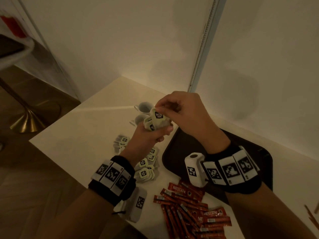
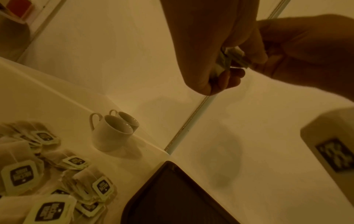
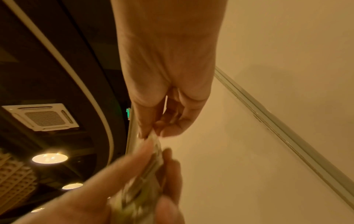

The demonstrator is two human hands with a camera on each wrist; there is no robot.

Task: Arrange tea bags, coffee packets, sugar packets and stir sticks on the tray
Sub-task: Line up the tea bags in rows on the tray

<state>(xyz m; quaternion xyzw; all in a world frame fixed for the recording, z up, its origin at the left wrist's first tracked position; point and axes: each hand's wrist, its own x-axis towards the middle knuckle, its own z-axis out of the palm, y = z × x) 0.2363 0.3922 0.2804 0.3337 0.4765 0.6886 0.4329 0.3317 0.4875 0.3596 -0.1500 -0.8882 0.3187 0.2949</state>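
- A bunch of tea bags (image 1: 156, 123) is gripped in the left hand (image 1: 149, 137), raised above the desk (image 1: 72, 135); the fingers are curled round the bunch.
- The top of that bunch is pinched by the fingertips of the right hand (image 1: 185, 112), which is held above the tray's far-left corner; in the right wrist view the pinch is seen, though blurred.
- Loose tea bags (image 1: 145, 163) are heaped on the desk below the left wrist, just beside the left edge of the tray (image 1: 174, 152); the tray is dark and is set against the desk's right edge by the wall.
- Coffee packets (image 1: 189, 211) are scattered near the desk's near edge, just off the tray's near-left corner; some bear the word Nescafe.
- Two white cups (image 2: 113, 133) are stood touching each other towards the far corner of the desk, beyond the tea-bag heap.
- Thin sticks (image 1: 311, 216) are glimpsed at the right edge of the head view; they are too cut off to be told further.
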